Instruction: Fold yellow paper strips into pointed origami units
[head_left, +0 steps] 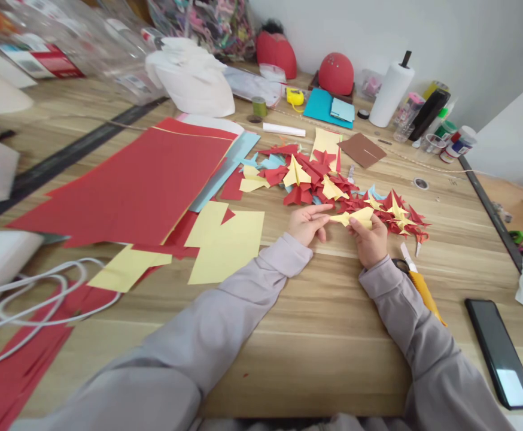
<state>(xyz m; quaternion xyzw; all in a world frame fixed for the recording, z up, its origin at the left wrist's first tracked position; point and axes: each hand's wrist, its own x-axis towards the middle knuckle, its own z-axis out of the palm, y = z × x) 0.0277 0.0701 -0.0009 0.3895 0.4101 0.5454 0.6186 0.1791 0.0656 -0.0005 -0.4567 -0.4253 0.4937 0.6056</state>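
Note:
Between my two hands is a small folded yellow paper plane (356, 216), held level just above the table. My right hand (371, 243) pinches its right part between thumb and fingers. The left end is gripped by the thumb and fingers of my left hand (307, 225), whose index finger stretches out along it. Right behind my hands spreads a pile of folded red paper planes (298, 194), with yellow and light blue ones among them. A second cluster of pointed red and yellow folded pieces (396, 212) lies beyond my right hand.
Large red sheets (145, 173) cover the left, with cut yellow paper (230, 245) nearer. A yellow-handled cutter (424, 294) lies by my right forearm, a phone (501, 353) further right. White cables (59, 293) loop at the left. Bottles and jars (445, 134) stand at the back right.

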